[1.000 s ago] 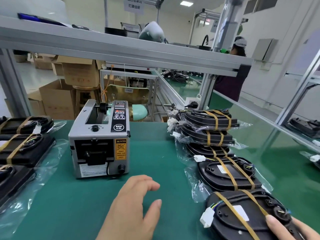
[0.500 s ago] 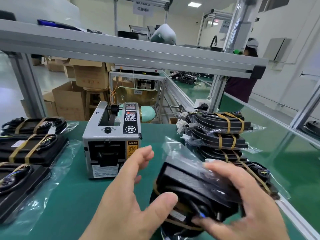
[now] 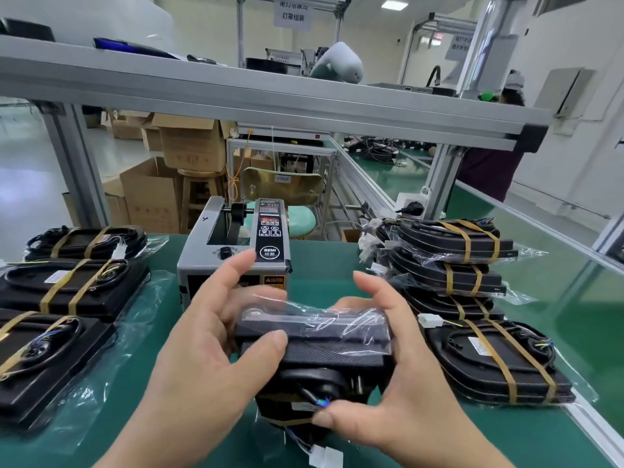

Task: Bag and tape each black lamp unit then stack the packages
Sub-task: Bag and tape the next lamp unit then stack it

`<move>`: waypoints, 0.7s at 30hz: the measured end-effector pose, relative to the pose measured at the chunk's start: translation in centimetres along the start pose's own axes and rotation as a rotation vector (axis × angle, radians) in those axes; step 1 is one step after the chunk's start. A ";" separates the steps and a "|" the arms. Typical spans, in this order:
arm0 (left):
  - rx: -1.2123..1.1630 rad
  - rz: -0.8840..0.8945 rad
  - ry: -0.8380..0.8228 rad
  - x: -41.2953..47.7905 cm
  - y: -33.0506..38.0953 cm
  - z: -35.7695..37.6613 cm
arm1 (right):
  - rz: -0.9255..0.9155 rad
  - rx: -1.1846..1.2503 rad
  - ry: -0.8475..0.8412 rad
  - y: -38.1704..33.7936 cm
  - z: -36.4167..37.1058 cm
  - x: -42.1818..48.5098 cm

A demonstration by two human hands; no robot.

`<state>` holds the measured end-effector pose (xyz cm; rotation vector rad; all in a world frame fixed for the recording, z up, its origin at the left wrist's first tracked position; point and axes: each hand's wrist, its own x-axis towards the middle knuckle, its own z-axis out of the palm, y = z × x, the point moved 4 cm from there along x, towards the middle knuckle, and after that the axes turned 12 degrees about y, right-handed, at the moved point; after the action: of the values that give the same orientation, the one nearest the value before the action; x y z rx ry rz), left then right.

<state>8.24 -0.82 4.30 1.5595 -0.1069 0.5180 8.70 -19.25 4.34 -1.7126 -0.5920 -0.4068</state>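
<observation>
up off the desk has come the lamp. a second ago it lay flat at the right front with only our right hand on it, while our left hand hovered open over the green mat. now both hands hold it in the air, close to us and in front of the dispenser, and it has turned so one long edge faces us.

our left hand has its thumb pressed on the near top edge, with the fingers reaching up behind, half straight, against the loose plastic. our right hand curls round the right end, thumb underneath by the coloured wires. the bag is already over the lamp, and its slack film stands up along the far edge. a tan band shows at the lower edge, but we cannot tell whether the bag mouth is folded or sealed.

we judge that picking up is done and the taping step is at hand. the slack wants folding flat against the body, then a strip from the dispenser. the film looks slippery, so the grip should stay on the hard body.

on the right the stack stands several high, with one more package flat in front of it. other packages lie at the left.
</observation>
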 end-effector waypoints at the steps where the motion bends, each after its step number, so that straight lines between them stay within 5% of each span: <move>1: 0.031 0.017 -0.028 0.2 0.3 -0.1 | 0.006 0.040 -0.007 0.1 0.1 0.0; 11: 0.113 0.083 0.024 1.6 1.3 -0.1 | 0.062 0.293 0.151 -0.1 0.1 0.5; 16: 0.129 0.018 0.131 1.9 1.2 0.2 | 0.124 0.253 0.393 -0.7 -0.3 1.4; 21: 0.098 -0.073 0.163 2.0 1.0 1.5 | 0.373 0.473 0.428 0.3 0.5 2.2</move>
<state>10.01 -1.86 6.04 1.6039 0.1005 0.5975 10.62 -18.46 5.20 -1.1951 -0.0400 -0.3193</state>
